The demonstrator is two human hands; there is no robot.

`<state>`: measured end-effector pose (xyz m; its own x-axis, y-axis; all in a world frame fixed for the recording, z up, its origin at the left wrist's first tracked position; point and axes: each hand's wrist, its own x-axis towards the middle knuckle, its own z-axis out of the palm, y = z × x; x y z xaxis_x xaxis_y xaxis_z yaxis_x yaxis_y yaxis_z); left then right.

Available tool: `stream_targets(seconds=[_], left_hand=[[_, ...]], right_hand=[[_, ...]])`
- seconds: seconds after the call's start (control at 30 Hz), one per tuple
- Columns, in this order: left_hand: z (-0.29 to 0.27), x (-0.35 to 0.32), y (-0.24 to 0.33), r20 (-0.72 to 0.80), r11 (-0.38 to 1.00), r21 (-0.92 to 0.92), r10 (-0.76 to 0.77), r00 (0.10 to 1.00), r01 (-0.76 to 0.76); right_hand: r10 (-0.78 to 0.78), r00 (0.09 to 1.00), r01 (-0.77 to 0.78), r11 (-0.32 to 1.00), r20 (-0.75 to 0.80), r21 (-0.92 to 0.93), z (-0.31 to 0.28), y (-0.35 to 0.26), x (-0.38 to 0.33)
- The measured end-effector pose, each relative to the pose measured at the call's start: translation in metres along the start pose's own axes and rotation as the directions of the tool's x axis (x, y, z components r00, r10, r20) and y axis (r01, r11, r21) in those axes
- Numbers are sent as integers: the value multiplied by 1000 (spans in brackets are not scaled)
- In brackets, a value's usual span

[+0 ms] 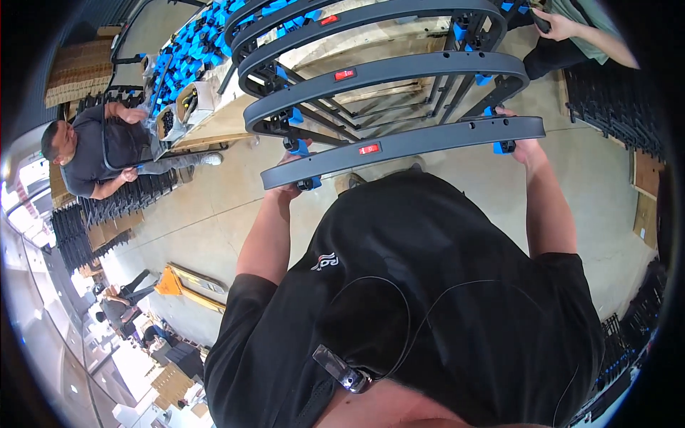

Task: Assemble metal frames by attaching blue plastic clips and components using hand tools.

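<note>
In front of my body is a black metal frame (421, 140) with a long bar, bent back at its ends, and a small red label (369, 149). My left hand (285, 191) grips its left end, beside a blue-and-black plastic fitting (308, 183); the bar covers most of the fingers. At the right end my right hand (527, 149) is closed round it, near another blue fitting (503, 148). Just beyond stand several similar curved black frames (399, 73) in a row, with blue fittings on their legs.
Behind the frames is a wooden workbench (232, 118) with a heap of blue plastic pieces (187, 60). A co-worker (100, 146) at left handles a black frame. Another person's hand (560, 27) holds a dark object at upper right. A yellow pallet jack (171, 282) stands on the floor.
</note>
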<state>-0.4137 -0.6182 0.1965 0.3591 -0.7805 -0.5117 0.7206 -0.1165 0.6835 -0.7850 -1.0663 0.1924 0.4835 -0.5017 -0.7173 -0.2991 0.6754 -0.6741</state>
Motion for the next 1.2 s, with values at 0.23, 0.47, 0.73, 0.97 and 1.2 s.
stream_targets(seconds=[0.23,0.47,0.73,0.97,1.2], left_hand=[[-7,10,-4,-122,996,39,-71,990,77],[-13,13,-1,-134,993,4,-118,984,120],[-15,22,-7,-308,999,-21,-47,950,43],[2,-17,-15,-408,979,13,-180,895,202],[3,-13,-2,-315,985,-12,-166,934,171]], right_hand=[[-37,995,36,999,89,4,-26,15,17],[-38,999,37,998,19,54,-25,14,19],[-79,996,78,996,-38,-35,13,-9,3],[39,982,-73,980,-183,-184,5,2,-21],[91,995,-84,989,52,-118,3,3,-26]])
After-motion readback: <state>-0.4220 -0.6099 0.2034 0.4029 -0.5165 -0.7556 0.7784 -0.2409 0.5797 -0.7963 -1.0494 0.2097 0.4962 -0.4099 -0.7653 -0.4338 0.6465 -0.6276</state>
